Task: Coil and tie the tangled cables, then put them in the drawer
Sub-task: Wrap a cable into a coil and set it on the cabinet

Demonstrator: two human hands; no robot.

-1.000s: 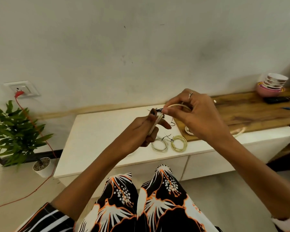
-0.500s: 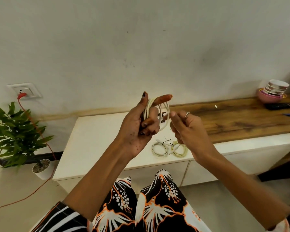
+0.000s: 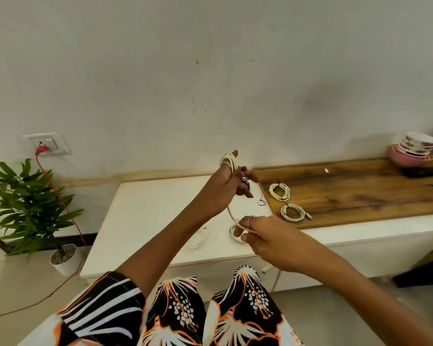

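Note:
My left hand is raised over the white cabinet top with a white cable looped several times around its fingers. A black twist tie dangles below that hand. The cable's free length runs down to my right hand, which pinches it lower and nearer to me. Its tail hangs past the cabinet front. Two tied white coils lie on the wooden shelf. Another coil lies on the white top, partly hidden by my right hand, beside a thin loose white cable.
Stacked bowls and a dark remote sit at the shelf's far right. A potted plant stands on the floor at left, under a wall socket with a red cord. My patterned lap is below.
My left hand has lifted and turned, keeping the cable loops on its fingers. My right hand has dropped down and toward me, drawing out the cable's free length.

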